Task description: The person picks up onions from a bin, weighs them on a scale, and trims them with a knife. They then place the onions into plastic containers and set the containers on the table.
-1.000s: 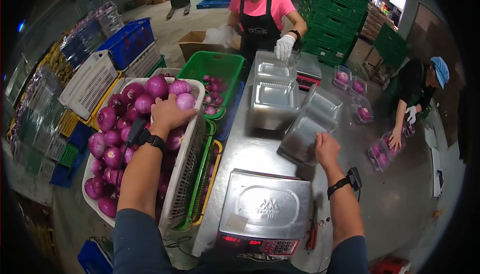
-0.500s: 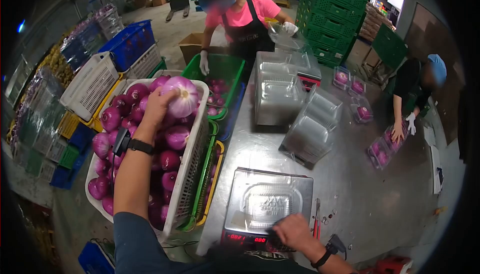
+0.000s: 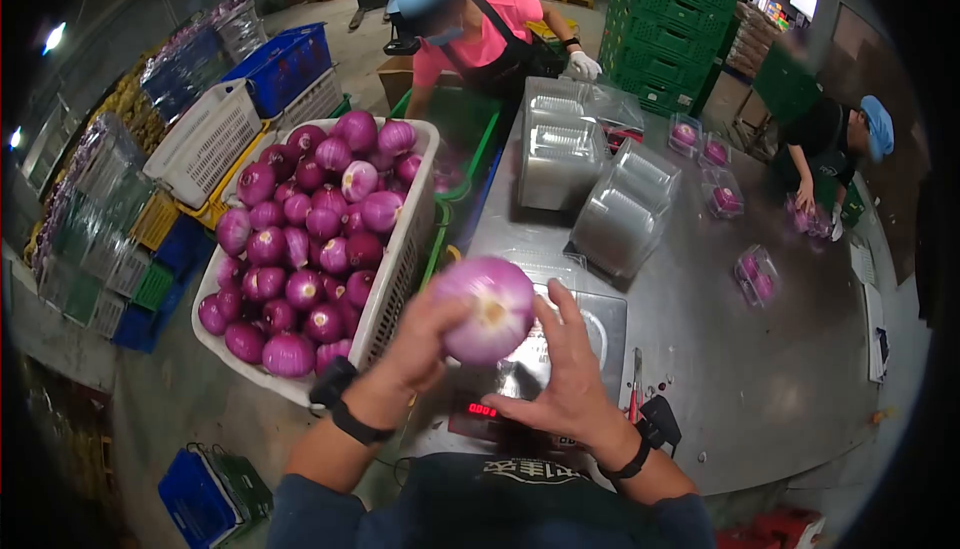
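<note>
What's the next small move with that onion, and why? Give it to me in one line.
Probably lower the onion straight down onto the scale. The left hand grips it, the right hand steadies it with spread fingers, and it hangs right over the scale, whose red display is lit.

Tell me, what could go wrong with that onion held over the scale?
The onion sits high in the left hand, the right hand open beside it; it might slip and hit the scale below. The heaped basket close by could spill its onions if an elbow knocks it.
</note>
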Motion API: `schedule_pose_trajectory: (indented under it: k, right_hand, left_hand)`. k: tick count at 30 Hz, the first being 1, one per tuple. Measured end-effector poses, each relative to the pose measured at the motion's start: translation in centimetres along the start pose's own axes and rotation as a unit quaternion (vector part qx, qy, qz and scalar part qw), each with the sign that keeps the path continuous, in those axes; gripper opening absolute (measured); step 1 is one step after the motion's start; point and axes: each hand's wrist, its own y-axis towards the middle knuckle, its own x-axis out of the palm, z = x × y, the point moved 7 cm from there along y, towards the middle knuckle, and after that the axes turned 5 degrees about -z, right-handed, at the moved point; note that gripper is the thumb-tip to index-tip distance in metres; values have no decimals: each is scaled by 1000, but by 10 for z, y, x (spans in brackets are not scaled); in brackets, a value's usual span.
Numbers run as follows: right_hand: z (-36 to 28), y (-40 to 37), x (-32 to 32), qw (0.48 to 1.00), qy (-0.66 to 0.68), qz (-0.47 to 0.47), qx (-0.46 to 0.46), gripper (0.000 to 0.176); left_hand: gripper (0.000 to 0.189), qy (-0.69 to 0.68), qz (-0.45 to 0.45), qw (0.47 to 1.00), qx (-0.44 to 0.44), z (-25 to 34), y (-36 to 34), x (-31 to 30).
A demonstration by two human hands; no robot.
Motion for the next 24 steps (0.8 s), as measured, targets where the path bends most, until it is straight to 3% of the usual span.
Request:
schedule_pose_trajectory:
  k: [2,4,6,7,8,9,10,12,13,14,16,18,20,22,23,24]
  right_hand:
    - [2,-9,7,999,19,-18,-28,111]
    - [17,-26,4,999,-13,-30,21,108]
    - [46,-47,-2,987,124,-10,106,97]
    - [73,-63,10,929,327,14,175,91]
    - [91,-78,21,826,513,47,230,86]
    - [91,-87,21,755,595,65,268,76]
    - [95,-93,18,756,589,78,275,76]
    - [105,-106,23,652,684,120,305,76]
    - [104,-107,22,618,719,128,291,68]
    - [107,-108,19,618,717,132,294,68]
    - [105,-104,21,543,792,106,259,64]
    - [109,-105,24,531,804,96,251,66]
    - [112,-105,28,519,815,85,244,67]
    - [124,-109,31,614,722,112,299,71]
    - [123,-107,34,613,723,111,299,71]
    - [125,-104,33,716,614,88,320,76]
  left_hand:
    - [56,-15,-17,998,-67,-35,-20,32]
    - [57,-41,-72,992,-96,-52,-33,56]
    - [64,8,-138,974,-181,-68,-44,36]
    - [60,49,-121,978,-166,-61,-48,33]
    - [56,89,-106,979,-150,-57,-51,32]
    - [51,160,-62,981,-94,-55,-50,23]
    - [46,230,-16,973,-31,-53,-48,13]
    - [50,305,87,948,16,-65,-47,-15]
    - [52,363,125,923,1,-73,-47,-26]
    - [52,361,121,925,-2,-85,-46,-30]
    - [57,446,139,883,-32,-106,-49,-42]
    - [59,446,134,885,-14,-117,-49,-38]
    - [57,385,93,910,-123,-142,-47,-38]
    - [51,353,91,924,-116,-147,-46,-37]
    - [48,310,86,936,-142,-151,-47,-38]
    - [45,266,80,946,-169,-153,-47,-37]
